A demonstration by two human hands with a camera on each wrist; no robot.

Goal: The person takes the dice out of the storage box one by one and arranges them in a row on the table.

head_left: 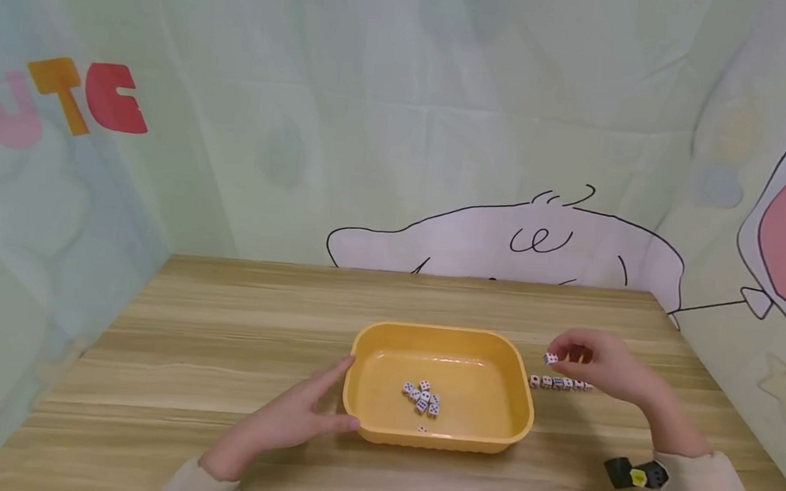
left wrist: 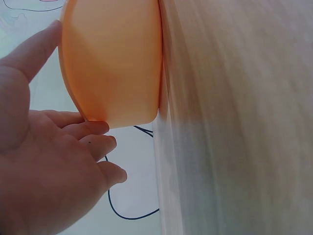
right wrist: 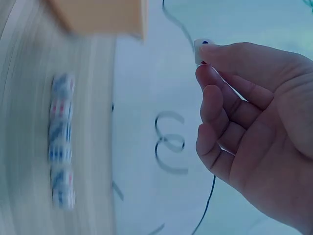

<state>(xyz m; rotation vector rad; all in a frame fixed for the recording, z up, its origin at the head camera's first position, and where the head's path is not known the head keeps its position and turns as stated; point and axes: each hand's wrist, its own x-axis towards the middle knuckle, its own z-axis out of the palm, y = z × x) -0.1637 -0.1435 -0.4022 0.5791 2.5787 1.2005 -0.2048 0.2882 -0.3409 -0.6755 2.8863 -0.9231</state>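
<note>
1. Rt hand [head_left: 600,365] up just above tabletop, rt of tray; single die [head_left: 550,358] pinched betw thumb & fingertips [right wrist: 208,66], other fingers loosely curled beneath.
2. Row of dice [head_left: 559,383] lined up on wooden table [head_left: 218,324], just rt of yellow tray [head_left: 358,398] & directly under held die; approx six in row per rt-wrist view, blurred so count unsure.
3. Lt hand [head_left: 294,416] flat & relaxed vs tray's lt-front wall; fingers [left wrist: 93,128] straight, touching rim/side, gripping nothing; steadying only.
4. Loose dice [head_left: 423,398] clustered mid-tray, one more stray near front wall; still plenty to pick.
5. Judged step: setting held die onto lt end of row, nearest tray.
6. To do well: lower straight down, not sliding in sideways; keep clear of row until nearly touching table; then nudge flush vs end die.
7. Keep pinch light & at die's side faces; release only once sitting flat; lift fingers vertically to avoid knocking neighbours.
8. Risk: small dice, tight gap betw row end & tray wall; easy to bump tray or tip row; best keep lt hand pressing tray so no shift.
9. Face showing up on held die: too small to tell.
</note>
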